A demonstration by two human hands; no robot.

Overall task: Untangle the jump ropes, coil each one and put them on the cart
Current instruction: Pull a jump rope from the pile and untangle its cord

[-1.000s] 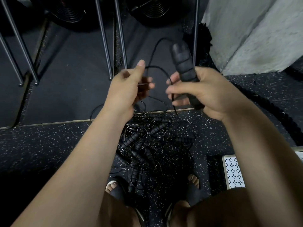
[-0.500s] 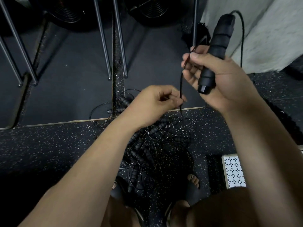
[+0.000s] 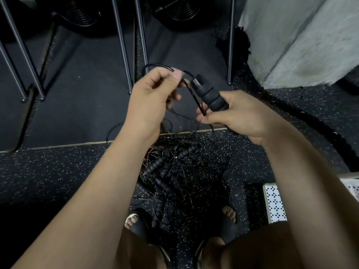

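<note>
your right hand is in front of you, above the floor. its grip is closed around the black ribbed foam handle of one jump rope, and the handle points up and to the left. your left hand is just beside it, and its grip pinches the thin black cord between thumb and fingers, close to the top of the handle. another part of the cord runs down past the fingers of the right hand.

under your hands, on the dark speckled rubber floor, lies the tangled pile of black jump ropes, with many handles and cords mixed together, just in front of your black sandals. a corner of the white perforated metal cart shows at your right, near the pile, partly hidden by your right arm. a thick black braided rope lies on the floor between the pile and the grey concrete wall. thin metal legs stand on the smooth dark mat beyond your hands.
</note>
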